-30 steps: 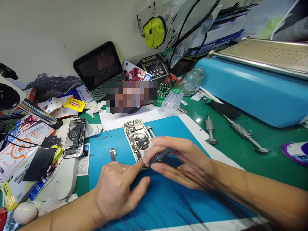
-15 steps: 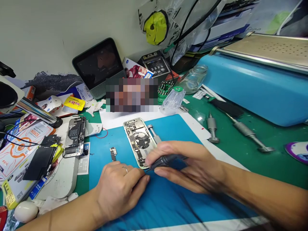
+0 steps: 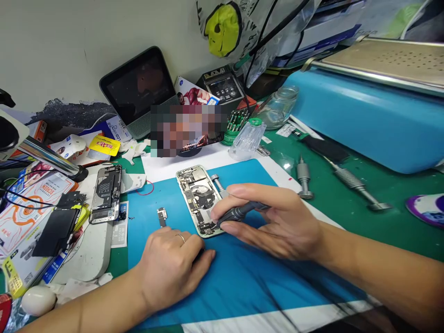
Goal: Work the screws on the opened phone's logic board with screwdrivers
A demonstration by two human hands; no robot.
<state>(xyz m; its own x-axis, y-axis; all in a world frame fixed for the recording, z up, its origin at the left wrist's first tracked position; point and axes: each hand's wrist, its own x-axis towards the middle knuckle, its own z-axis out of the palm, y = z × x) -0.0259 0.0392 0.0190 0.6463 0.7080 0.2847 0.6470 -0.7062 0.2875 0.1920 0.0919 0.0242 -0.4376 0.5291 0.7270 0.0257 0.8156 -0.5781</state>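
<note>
An opened phone with bare inner parts (image 3: 203,199) lies on the blue mat (image 3: 243,282). Over its lower end, my right hand (image 3: 280,222) pinches a dark pen-shaped tool (image 3: 239,212); the tip is at the phone's bottom edge, too small to tell whether it touches. My left hand (image 3: 175,266), with a ring, rests curled on the mat just left of and below the phone. Its fingertips are hidden, so what lies in them cannot be seen. Just beyond its knuckles is a small phone part (image 3: 162,216). A metal screwdriver (image 3: 218,182) lies against the phone's right side.
Left stand a second phone body (image 3: 106,194), boxes (image 3: 45,203) and a chrome lamp arm (image 3: 52,159). Behind are a screen device (image 3: 140,85), green bit holder (image 3: 229,137) and glass jar (image 3: 280,106). More screwdrivers (image 3: 304,178) and a blue machine (image 3: 364,120) are right. Blurred dark strands cross the foreground.
My right hand and its tool have moved up slightly, onto the phone's lower edge. My left fingertips are now apart from the tool's tip. The whole view has shifted a little.
</note>
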